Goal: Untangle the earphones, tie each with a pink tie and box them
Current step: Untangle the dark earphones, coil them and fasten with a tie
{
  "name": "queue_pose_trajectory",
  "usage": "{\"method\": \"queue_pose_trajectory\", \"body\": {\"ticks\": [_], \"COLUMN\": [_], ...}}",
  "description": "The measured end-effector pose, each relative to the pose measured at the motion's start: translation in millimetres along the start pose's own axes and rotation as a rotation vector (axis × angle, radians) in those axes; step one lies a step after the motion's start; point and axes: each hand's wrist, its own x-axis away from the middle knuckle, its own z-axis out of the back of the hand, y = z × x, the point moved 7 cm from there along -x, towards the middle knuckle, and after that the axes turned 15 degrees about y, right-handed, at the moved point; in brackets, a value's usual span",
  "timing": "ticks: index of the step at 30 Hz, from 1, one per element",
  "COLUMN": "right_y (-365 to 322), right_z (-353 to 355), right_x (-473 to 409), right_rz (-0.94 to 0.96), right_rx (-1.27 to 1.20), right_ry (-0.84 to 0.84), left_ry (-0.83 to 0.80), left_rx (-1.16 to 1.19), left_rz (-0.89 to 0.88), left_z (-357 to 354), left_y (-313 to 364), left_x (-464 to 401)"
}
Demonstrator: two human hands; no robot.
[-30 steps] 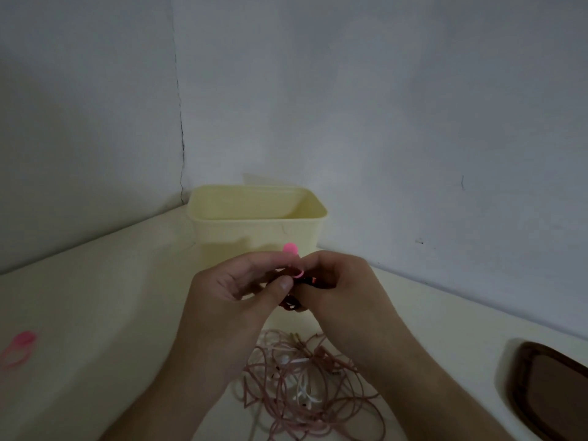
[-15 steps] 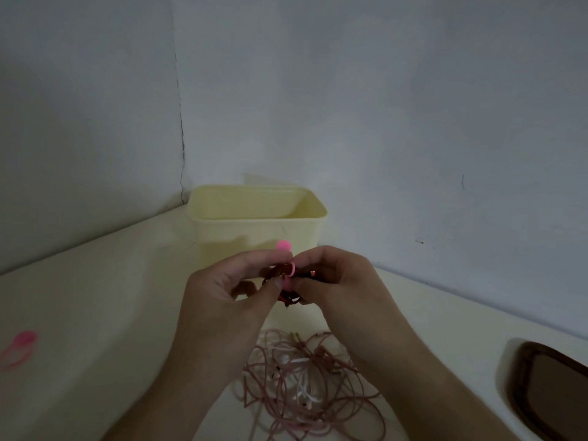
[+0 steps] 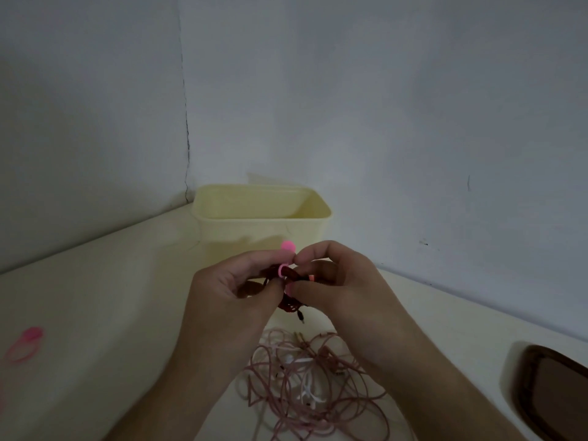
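Observation:
My left hand [image 3: 234, 289] and my right hand [image 3: 342, 286] meet in front of the cream box [image 3: 222, 222], both gripping a small dark red earphone bundle [image 3: 291, 302] held above the table. A pink tie [image 3: 284, 265] is looped around the bundle, its round head sticking up between my fingertips. The bundle's plug hangs down below my thumbs. Under my wrists a tangle of pink and white earphone cords [image 3: 305, 383] lies on the table. The box is open at the top; its inside is only partly visible.
A spare pink tie [image 3: 24, 345] lies on the table at the far left. A dark brown lid or tray [image 3: 553, 393] sits at the right edge. Grey walls meet in a corner behind the box.
The pink tie's loop has been drawn further down around the dark bundle. Both hands have stayed in nearly the same spot, with the fingertips closing together.

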Motion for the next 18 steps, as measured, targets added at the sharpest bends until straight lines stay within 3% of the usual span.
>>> {"method": "queue_pose_trajectory", "body": {"ticks": [6,13,18], "right_y": [2,-6,-13], "right_z": [4,-1,4], "right_x": [-3,5,5], "right_rz": [0.022,0.081,0.163], "right_rx": [-0.053,-0.056,-0.025], "right_ry": [0.034,-0.058,0.059], "left_ry": [-0.022,-0.007,0.002], "left_rx": [0.015,0.033,0.028], "left_rz": [0.032,0.050,0.046], "left_z": [-2,-1,0], "left_y": [0,3,2], "left_x": [1,2,1]}}
